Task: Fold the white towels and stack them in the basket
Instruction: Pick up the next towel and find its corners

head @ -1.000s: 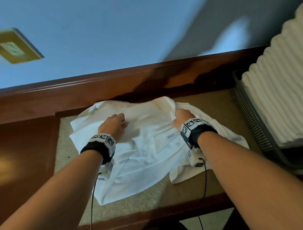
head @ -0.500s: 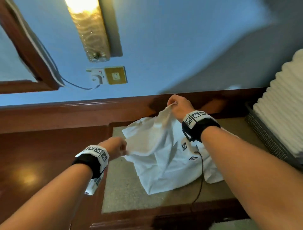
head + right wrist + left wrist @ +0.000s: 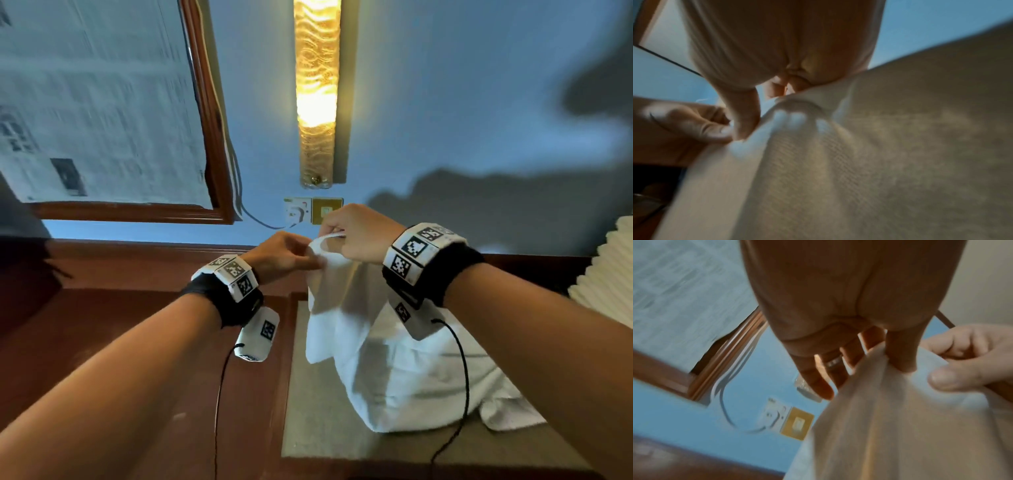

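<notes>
A white towel (image 3: 370, 346) hangs from both hands above the table, and its lower part still lies bunched on the beige tabletop inset (image 3: 318, 418). My left hand (image 3: 284, 255) pinches the towel's top edge, thumb against fingers, as the left wrist view shows (image 3: 890, 356). Close beside it, my right hand (image 3: 356, 233) grips the same edge a little higher. In the right wrist view the towel (image 3: 879, 154) fills most of the frame under my curled fingers (image 3: 789, 86). A stack of folded white towels (image 3: 606, 270) shows at the far right; the basket under it is out of view.
The table has a dark wooden rim (image 3: 137, 329) and meets a blue wall. On that wall are a lit lamp (image 3: 317, 92), a socket with a cable (image 3: 298, 210), a gold switch plate (image 3: 327, 209) and a wood-framed panel (image 3: 102, 102).
The towel lay spread on the table a second ago. Both hands have lifted its edge upward and come close together, and my head has tilted up toward the wall.
</notes>
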Demonstrator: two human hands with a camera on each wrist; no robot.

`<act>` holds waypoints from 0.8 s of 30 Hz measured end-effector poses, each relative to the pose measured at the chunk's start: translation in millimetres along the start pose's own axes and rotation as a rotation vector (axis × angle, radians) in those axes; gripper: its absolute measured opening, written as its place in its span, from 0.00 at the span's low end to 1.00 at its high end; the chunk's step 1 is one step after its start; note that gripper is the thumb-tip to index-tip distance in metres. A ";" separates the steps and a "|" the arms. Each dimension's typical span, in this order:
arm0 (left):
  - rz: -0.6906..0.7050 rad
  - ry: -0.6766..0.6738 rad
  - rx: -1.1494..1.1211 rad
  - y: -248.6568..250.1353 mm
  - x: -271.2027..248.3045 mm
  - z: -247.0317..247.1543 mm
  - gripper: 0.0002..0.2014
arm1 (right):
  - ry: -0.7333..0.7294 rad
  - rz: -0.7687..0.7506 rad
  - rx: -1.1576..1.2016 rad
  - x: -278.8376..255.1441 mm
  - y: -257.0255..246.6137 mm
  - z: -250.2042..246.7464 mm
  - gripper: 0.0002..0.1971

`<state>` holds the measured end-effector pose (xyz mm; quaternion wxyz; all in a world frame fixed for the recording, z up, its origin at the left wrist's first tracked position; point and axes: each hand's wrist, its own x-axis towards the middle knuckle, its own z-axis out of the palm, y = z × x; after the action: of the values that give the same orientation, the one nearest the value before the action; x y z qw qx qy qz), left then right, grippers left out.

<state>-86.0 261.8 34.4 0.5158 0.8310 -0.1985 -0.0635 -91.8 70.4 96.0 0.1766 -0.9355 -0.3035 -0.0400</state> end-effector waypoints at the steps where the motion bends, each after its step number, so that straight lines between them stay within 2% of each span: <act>1: 0.028 0.020 0.006 3.4 -1.0 -5.4 0.10 | -0.010 0.009 -0.005 -0.3 3.1 -3.3 0.04; 3: 0.061 0.077 0.078 15.9 -2.3 -16.6 0.13 | -0.048 0.023 -0.075 3.0 11.3 -7.8 0.08; 5: 0.080 0.153 0.242 26.7 -0.8 -29.7 0.16 | -0.058 0.043 -0.168 11.6 20.2 -8.9 0.12; 8: 0.080 0.251 0.407 34.1 1.1 -56.5 0.15 | 0.029 0.097 -0.179 30.3 40.5 -4.3 0.14; 12: 0.074 0.347 0.468 31.6 -4.6 -99.2 0.18 | 0.231 0.267 0.018 54.7 69.2 8.1 0.12; 14: 0.058 0.382 0.496 27.8 -10.6 -118.1 0.19 | 0.323 0.309 0.167 65.5 75.2 16.4 0.04; 15: 0.043 0.407 0.510 25.2 -13.4 -126.3 0.19 | 0.374 0.308 0.253 71.4 75.8 19.9 0.04; 16: 0.019 0.435 0.524 21.2 -16.3 -134.2 0.18 | 0.431 0.305 0.327 78.1 72.8 21.9 0.08; 18: -0.046 0.458 0.538 8.4 -20.5 -146.9 0.17 | 0.541 0.266 0.436 94.6 57.2 23.1 0.12; 20: -0.109 0.394 0.535 -5.7 -22.1 -149.4 0.13 | 0.571 0.164 0.455 113.9 29.9 20.7 0.10; 21: -0.126 0.345 0.523 -11.2 -21.7 -145.2 0.11 | 0.545 0.105 0.447 123.2 13.9 20.5 0.12; 24: -0.117 0.275 0.506 -25.4 -13.1 -127.8 0.21 | 0.382 -0.065 0.350 145.1 -35.7 23.5 0.23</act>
<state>-51.6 383.2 69.4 0.3098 0.9440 -0.0881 0.0714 4.5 185.9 111.4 0.3885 -0.8559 -0.2969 -0.1685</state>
